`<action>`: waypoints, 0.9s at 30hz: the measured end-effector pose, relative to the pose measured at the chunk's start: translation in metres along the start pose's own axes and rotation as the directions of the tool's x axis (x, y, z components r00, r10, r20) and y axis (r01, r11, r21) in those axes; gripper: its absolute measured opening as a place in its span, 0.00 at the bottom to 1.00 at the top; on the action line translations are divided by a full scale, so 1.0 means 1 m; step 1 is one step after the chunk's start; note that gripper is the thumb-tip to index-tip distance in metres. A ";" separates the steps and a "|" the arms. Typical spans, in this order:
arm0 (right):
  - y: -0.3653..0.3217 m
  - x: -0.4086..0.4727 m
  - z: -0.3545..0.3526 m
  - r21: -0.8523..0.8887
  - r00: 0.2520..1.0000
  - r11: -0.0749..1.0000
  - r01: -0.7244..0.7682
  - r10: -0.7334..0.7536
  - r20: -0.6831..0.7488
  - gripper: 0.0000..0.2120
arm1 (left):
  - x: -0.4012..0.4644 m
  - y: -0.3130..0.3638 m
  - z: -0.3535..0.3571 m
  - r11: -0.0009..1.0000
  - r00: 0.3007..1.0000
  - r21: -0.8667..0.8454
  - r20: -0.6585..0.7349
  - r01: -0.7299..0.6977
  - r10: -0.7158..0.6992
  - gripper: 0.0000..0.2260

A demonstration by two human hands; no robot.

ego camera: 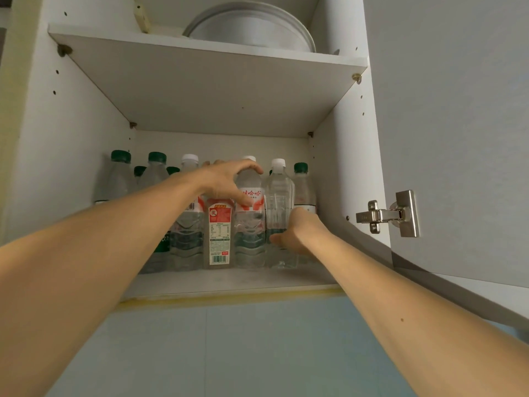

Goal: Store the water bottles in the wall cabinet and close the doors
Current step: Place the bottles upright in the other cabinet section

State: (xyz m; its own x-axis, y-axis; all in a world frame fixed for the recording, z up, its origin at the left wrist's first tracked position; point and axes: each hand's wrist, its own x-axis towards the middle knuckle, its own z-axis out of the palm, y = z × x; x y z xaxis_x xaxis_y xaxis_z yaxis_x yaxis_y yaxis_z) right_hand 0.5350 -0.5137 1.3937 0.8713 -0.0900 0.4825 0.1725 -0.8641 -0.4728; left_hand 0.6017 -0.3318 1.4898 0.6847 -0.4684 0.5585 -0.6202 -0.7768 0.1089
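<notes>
Five green-capped bottles (118, 179), three white-capped bottles (278, 196), two hands (226, 179)

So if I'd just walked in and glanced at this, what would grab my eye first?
Probably the two bare arms reaching up into the open wall cabinet, where water bottles crowd the lower shelf. The left hand curls over the top of a red-labelled bottle in the front row, while the right hand grips a clear white-capped bottle beside it. Above, a stack of white plates leans on the upper shelf, and a metal hinge shows on the open right door.
</notes>
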 end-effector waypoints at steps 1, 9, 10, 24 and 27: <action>-0.001 0.001 0.001 -0.005 1.000 1.000 0.000 0.000 -0.004 0.14 | 0.000 -0.001 0.000 1.000 1.000 0.000 -0.001 -0.003 0.003 0.35; 0.000 0.008 -0.001 -0.072 0.998 0.996 -0.053 0.050 -0.044 0.17 | -0.008 0.002 0.002 0.996 1.000 0.086 -0.026 -0.005 0.007 0.35; 0.001 0.009 -0.002 -0.071 0.998 0.996 -0.053 0.050 -0.047 0.16 | -0.010 0.001 0.004 0.992 0.999 0.127 -0.039 0.012 -0.007 0.35; 0.007 0.026 -0.065 0.032 0.925 0.997 0.071 -0.053 -0.377 0.14 | -0.015 0.036 0.064 0.892 0.890 0.452 -0.403 -0.007 0.212 0.52; 0.005 0.040 -0.080 0.028 0.873 0.995 0.093 -0.068 -0.482 0.17 | -0.010 0.029 0.074 0.895 0.899 0.445 -0.387 -0.013 0.205 0.51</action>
State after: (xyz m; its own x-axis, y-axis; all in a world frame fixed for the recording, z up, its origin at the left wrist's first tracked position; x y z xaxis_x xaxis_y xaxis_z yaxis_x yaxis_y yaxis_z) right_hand 0.5333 -0.5610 1.4699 0.5277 -0.2589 0.8090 0.2655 -0.8545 -0.4466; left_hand 0.6058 -0.3807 1.4266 0.3402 -0.4179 0.8424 -0.3937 -0.8768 -0.2760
